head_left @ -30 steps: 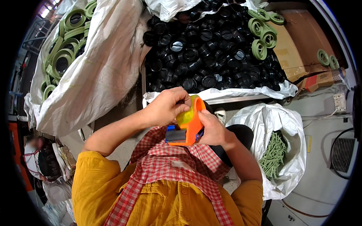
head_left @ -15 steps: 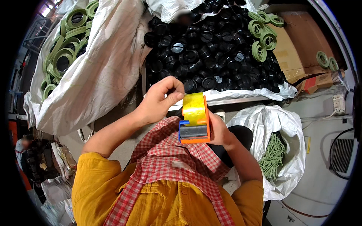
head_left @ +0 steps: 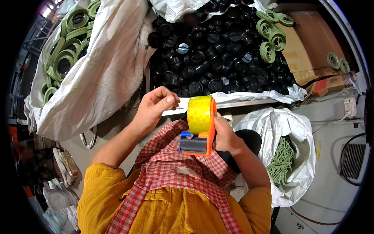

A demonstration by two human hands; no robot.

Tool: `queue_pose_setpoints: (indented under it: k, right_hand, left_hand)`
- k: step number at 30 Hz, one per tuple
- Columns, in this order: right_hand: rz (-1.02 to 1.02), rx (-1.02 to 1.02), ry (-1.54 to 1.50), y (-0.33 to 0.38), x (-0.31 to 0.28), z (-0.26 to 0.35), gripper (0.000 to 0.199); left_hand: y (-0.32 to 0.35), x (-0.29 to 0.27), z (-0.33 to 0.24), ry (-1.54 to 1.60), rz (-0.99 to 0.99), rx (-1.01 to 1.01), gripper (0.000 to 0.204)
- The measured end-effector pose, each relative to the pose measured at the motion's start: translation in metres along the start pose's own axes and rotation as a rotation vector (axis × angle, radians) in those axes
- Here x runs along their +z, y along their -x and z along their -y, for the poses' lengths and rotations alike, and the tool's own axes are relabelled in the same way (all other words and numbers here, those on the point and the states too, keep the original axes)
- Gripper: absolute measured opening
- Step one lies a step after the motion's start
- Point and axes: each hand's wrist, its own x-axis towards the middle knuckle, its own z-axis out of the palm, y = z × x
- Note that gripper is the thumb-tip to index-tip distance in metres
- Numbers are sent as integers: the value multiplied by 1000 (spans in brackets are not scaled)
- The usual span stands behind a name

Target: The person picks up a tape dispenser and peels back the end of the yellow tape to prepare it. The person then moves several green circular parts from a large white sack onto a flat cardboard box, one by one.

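Note:
My right hand [head_left: 225, 134] grips an orange tape dispenser [head_left: 198, 134] that carries a yellow roll of tape [head_left: 199, 114] and a grey roller with blue ends at its lower end. It is held upright in front of my chest, above a red checked apron. My left hand [head_left: 155, 104] hovers just left of the roll, fingers curled with thumb and fingertips pinched, a little apart from the tape. Whether a tape end sits between those fingers is too small to tell.
A bin lined with white plastic [head_left: 249, 97] holds several black round caps [head_left: 210, 50] and green rings [head_left: 269, 43]. At left a white sack [head_left: 105, 70] carries green rings [head_left: 62, 58]. A white bag of green sticks [head_left: 286, 160] stands at right, cardboard boxes [head_left: 307, 50] behind.
The dispenser has turned from tilted to upright, its roll now facing up. My left hand has come off the roll and moved slightly left.

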Motion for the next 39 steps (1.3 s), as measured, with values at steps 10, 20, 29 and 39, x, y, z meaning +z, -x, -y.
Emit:
queue_pose_setpoints:
  k: [10,20,29,39]
  right_hand:
    - [8,-6,78,6,-1,-1,48]
    - [-39,9,67,15,0,-5,52]
    - [-57,-22,23,11,-1,2,53]
    - [-79,-56,125,11,-4,2,40]
  left_hand:
    - [17,-24,45,149,-109,-140,20]
    - [34,-40,90,-129,-107,-469,7]
    - [54,-80,120,-1276,28,78,27]
    - [52,-69,96,-1253,-279,-410,48]
